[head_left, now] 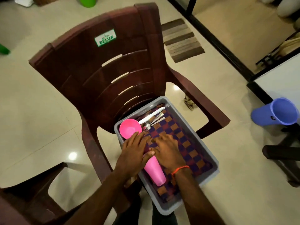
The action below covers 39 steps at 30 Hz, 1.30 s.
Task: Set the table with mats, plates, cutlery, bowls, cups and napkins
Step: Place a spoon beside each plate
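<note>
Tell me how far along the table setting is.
Early stage. Done: nothing visibly; the pink bowl, pink cup, cutlery and checked cloth all lie in the grey bin on the chair. In hand: the left hand and right hand rest on the cloth, around the cup's end. Left: laying everything out.

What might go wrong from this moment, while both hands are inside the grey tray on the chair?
1. The grey tray seems to stick out past the front of the chair seat; pressing its near end may tip it.
2. The pink cup lies on its side on the checkered cloth; pulling the cloth could roll it out.
3. The cutlery rests on the same cloth beside the pink bowl and may slide.
</note>
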Available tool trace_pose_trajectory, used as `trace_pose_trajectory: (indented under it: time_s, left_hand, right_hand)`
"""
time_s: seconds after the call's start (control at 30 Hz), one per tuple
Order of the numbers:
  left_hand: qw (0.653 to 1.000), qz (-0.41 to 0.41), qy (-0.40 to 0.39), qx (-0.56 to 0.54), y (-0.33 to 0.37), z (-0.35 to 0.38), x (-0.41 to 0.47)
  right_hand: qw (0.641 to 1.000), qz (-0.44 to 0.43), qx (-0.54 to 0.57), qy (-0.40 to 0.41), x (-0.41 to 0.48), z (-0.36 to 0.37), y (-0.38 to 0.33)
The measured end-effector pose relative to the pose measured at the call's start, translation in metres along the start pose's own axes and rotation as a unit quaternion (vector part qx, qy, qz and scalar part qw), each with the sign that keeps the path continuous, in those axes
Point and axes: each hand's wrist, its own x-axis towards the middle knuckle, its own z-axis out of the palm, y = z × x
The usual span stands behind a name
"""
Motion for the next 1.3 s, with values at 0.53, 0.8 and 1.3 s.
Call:
trace_pose_trajectory:
  time_s: [0.53, 0.8, 1.3]
  left_hand:
    - [0.986, -0.053, 0.123, 0.100, -0.036, 0.064, 0.087]
    - [0.984, -0.065, 0.132, 0.104, -0.040, 0.082, 0.078]
    - [0.988, -0.039, 0.128, 0.079, -0.019, 0.058, 0.078]
  right_hand:
    - [0.987, -0.093, -0.132, 0.004, 0.197, 0.102, 0.098]
    - [0.956, -0.206, -0.207, 0.011, 0.207, 0.110, 0.126]
    - [0.987, -0.140, -0.051, -0.063, 0.149, 0.080, 0.104]
